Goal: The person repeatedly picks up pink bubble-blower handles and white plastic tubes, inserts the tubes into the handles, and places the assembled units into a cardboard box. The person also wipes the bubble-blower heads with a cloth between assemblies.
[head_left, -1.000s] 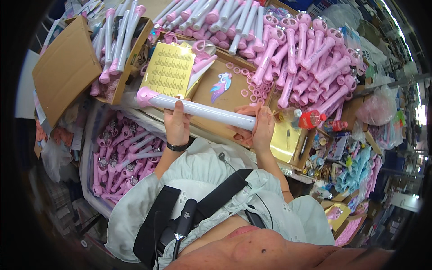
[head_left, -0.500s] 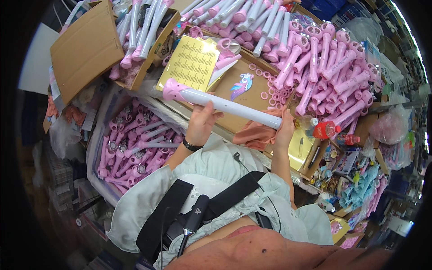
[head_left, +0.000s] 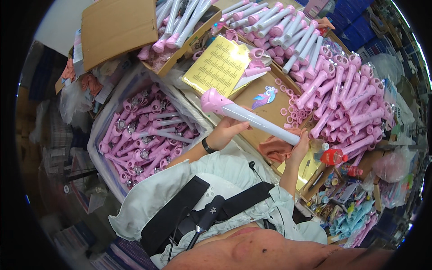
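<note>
A toy wand [head_left: 261,122] with a flared pink head and a pale grey-white tube is held at a slant across my front, its pink end up to the left. My left hand [head_left: 228,132] is closed round the middle of the tube from below, thumb along the near side. At the lower right end my right hand [head_left: 299,148] grips the tube's tip. A crumpled orange cloth [head_left: 273,149] hangs or lies beneath the tube, next to my right hand; whether that hand touches it cannot be made out.
A cardboard tray [head_left: 258,92] holds a mermaid-tail-shaped piece [head_left: 265,97], pink rings [head_left: 292,114] and yellow label sheets [head_left: 217,65]. Finished-looking pink wands [head_left: 351,96] are heaped at the right. A lined bin [head_left: 96,135] of pink wands stands left. Red-labelled bottles [head_left: 334,157] stand right.
The whole view has shifted, so the surroundings sit further right and lower. Both hands still hold the wand, which now slopes more steeply down to the right.
</note>
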`<action>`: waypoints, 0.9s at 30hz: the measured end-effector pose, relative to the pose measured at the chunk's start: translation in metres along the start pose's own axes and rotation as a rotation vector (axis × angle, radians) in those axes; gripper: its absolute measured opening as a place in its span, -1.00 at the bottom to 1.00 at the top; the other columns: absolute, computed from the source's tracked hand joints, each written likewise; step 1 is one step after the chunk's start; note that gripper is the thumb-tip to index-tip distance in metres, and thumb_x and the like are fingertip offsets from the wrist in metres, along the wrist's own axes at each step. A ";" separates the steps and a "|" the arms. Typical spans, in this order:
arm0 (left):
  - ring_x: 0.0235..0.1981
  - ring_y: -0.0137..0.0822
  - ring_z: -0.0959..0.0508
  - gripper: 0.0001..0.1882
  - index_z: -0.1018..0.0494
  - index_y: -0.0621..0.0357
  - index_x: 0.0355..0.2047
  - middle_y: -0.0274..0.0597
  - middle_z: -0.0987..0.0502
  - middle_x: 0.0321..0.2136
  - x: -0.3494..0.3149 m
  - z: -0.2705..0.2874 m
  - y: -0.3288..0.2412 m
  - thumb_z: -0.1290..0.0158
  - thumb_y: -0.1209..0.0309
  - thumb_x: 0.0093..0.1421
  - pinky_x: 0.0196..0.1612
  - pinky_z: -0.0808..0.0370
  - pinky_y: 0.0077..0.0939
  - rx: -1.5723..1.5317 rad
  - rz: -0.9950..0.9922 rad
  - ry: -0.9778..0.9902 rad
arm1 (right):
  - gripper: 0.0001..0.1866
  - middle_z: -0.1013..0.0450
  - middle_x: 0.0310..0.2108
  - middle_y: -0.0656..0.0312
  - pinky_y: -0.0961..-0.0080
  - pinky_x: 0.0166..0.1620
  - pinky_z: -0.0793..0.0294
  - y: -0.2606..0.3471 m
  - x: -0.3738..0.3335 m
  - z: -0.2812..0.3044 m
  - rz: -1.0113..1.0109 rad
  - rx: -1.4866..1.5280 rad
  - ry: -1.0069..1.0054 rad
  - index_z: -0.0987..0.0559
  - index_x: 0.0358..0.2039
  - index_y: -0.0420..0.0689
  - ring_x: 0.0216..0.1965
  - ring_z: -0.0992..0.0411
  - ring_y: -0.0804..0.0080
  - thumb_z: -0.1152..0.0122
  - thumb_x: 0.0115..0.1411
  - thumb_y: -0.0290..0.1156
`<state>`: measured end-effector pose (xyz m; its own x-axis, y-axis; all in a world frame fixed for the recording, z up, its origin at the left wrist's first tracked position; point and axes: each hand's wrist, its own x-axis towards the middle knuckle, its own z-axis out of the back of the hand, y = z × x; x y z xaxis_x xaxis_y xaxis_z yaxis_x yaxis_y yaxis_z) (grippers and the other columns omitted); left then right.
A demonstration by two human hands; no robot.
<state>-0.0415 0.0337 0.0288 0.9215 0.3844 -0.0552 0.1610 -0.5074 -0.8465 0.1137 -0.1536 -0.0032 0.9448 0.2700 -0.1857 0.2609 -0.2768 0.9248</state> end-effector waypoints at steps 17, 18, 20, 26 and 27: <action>-0.26 -0.13 -0.48 -0.56 -0.40 0.13 -0.17 -0.12 -0.49 -0.29 -0.002 -0.005 -0.028 -0.20 0.50 -0.14 -0.20 -0.39 -0.38 0.976 -0.605 -0.063 | -0.79 -0.42 -0.30 0.31 0.65 -0.23 -0.42 -0.028 0.015 0.038 -0.119 -0.006 -0.127 -0.45 -0.22 -0.19 -0.29 -0.40 0.61 -0.01 0.26 -0.32; -0.26 -0.11 -0.48 -0.56 -0.40 0.14 -0.17 -0.12 -0.50 -0.32 -0.001 -0.007 -0.029 -0.20 0.51 -0.15 -0.20 -0.39 -0.36 0.955 -0.606 -0.044 | -0.75 -0.44 -0.29 0.31 0.77 -0.38 -0.39 -0.022 0.012 0.032 -0.069 0.049 -0.079 -0.44 -0.13 -0.23 -0.44 -0.38 0.70 -0.03 0.25 -0.36; -0.27 -0.12 -0.48 -0.56 -0.40 0.14 -0.17 -0.12 -0.50 -0.31 -0.002 -0.012 -0.028 -0.19 0.52 -0.14 -0.20 -0.39 -0.36 0.858 -0.546 -0.013 | -0.71 -0.46 -0.27 0.29 0.86 -0.50 -0.29 -0.007 0.006 0.023 -0.082 0.039 -0.086 -0.42 -0.07 -0.24 -0.51 -0.33 0.77 -0.04 0.24 -0.38; -0.27 -0.13 -0.49 -0.56 -0.38 0.15 -0.16 -0.13 -0.49 -0.29 0.000 -0.015 -0.024 -0.18 0.52 -0.12 -0.20 -0.39 -0.37 0.794 -0.469 0.047 | -0.71 -0.43 -0.21 0.22 0.90 -0.66 -0.08 0.034 -0.033 -0.009 0.100 0.001 0.038 -0.46 -0.10 -0.25 -0.53 -0.29 0.81 -0.06 0.22 -0.38; -0.27 -0.13 -0.49 -0.56 -0.38 0.15 -0.16 -0.13 -0.49 -0.29 0.001 -0.016 -0.024 -0.18 0.52 -0.12 -0.20 -0.40 -0.36 0.811 -0.473 0.056 | -0.72 -0.42 -0.19 0.20 0.88 -0.63 -0.13 0.040 -0.041 -0.016 0.215 -0.032 0.120 -0.48 -0.13 -0.23 -0.49 -0.31 0.75 -0.09 0.19 -0.36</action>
<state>-0.0388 0.0341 0.0572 0.8423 0.3649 0.3967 0.2475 0.3921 -0.8860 0.0824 -0.1610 0.0468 0.9470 0.3165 0.0553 0.0483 -0.3106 0.9493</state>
